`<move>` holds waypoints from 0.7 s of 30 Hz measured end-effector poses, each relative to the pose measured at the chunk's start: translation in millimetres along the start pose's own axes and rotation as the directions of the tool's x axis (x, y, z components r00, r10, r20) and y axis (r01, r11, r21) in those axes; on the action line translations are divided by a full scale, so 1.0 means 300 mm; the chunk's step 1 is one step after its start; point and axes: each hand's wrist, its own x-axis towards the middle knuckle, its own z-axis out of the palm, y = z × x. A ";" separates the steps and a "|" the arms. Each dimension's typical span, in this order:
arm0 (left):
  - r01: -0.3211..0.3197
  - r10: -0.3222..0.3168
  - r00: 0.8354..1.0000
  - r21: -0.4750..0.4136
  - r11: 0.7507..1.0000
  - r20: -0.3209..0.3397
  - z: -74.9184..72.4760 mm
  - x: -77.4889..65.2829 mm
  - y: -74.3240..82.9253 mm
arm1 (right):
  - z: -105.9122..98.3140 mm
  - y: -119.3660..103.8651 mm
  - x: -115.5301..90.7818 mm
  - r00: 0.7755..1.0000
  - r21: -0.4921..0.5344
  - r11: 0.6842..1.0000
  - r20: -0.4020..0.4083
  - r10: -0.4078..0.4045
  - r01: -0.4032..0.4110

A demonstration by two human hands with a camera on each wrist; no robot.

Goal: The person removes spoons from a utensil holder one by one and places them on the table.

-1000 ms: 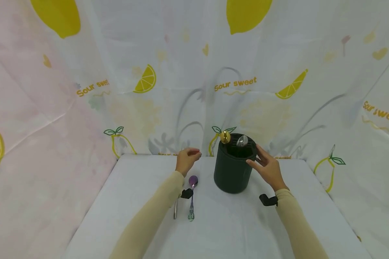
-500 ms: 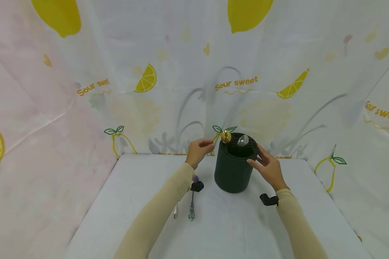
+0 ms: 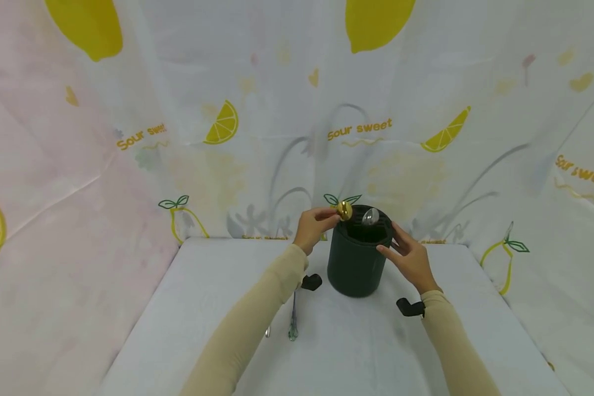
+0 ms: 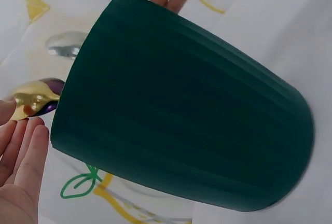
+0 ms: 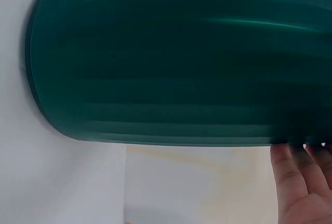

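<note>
A dark green utensil holder [image 3: 355,269] stands upright on the white table. From its top rise the bowls of a gold spoon [image 3: 344,210] and a silver spoon [image 3: 370,216]. The left wrist view also shows a purple spoon bowl [image 4: 54,85] behind the gold one. With thumb and fingertips on either side, my left hand [image 3: 315,227] pinches the gold spoon's bowl at the holder's left rim. My right hand [image 3: 412,258] holds the holder by its upper right side, thumb at the near rim and fingers round the far side.
Left of the holder lies a spoon with an ornate green-tipped handle [image 3: 293,322], its upper part hidden by my left wrist. The end of a thin silver handle [image 3: 268,332] shows beside my sleeve. A lemon-printed cloth [image 3: 277,181] hangs behind the table.
My left hand has moved right, from above the table to the holder's rim, and now pinches the gold spoon. The right hand and holder have stayed in place.
</note>
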 end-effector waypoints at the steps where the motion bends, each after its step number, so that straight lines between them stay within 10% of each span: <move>1: 0.002 -0.002 1.000 -0.006 1.000 -0.002 0.004 0.002 -0.001 | 0.002 0.000 0.000 1.000 0.000 1.000 0.002 -0.001 0.001; 21: -0.015 0.008 0.998 -0.094 0.995 -0.068 0.058 -0.015 -0.002 | 0.006 0.006 0.004 1.000 0.008 1.000 -0.012 0.019 -0.019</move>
